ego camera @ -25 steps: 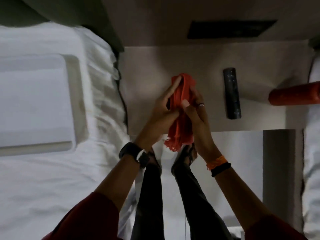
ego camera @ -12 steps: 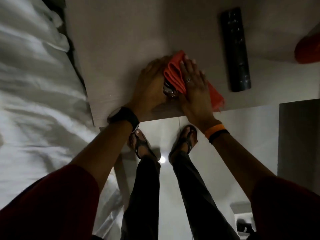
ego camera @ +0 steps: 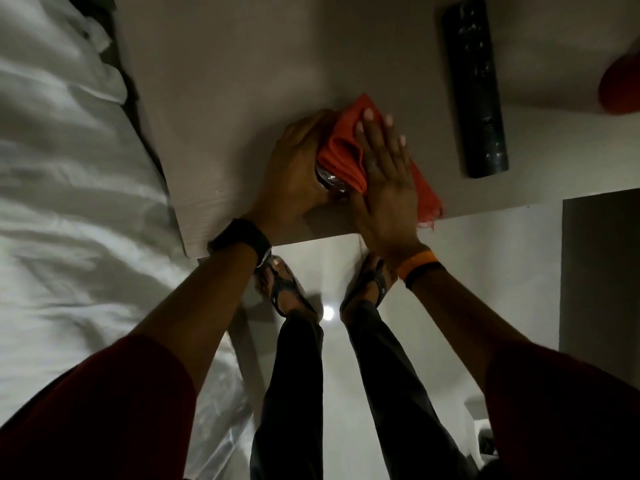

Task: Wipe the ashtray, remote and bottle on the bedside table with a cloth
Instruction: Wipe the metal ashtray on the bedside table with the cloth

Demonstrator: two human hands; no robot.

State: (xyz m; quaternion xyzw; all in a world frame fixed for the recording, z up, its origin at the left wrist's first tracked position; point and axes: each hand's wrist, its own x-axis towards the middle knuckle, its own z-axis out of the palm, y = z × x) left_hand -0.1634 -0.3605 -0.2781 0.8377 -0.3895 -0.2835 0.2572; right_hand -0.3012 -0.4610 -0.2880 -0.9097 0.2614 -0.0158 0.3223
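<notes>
A shiny ashtray (ego camera: 329, 180) sits near the front edge of the beige bedside table (ego camera: 221, 84), mostly hidden under an orange-red cloth (ego camera: 343, 154). My left hand (ego camera: 294, 171) cups the ashtray's left side and holds it. My right hand (ego camera: 384, 168) lies flat with fingers spread, pressing the cloth onto the ashtray. A black remote (ego camera: 472, 84) lies to the right of my hands, lengthwise. The red bottle (ego camera: 620, 84) lies on its side at the right edge, only its end showing.
A bed with white sheets (ego camera: 69, 202) runs along the table's left side. Below the table edge are my feet in sandals (ego camera: 280, 289) on a pale floor. A dark panel (ego camera: 602, 271) stands at the right.
The hands and cloth came down from mid-air onto the table a second ago. Since half a second ago they stay on the ashtray, the right hand shifting slightly over the cloth.
</notes>
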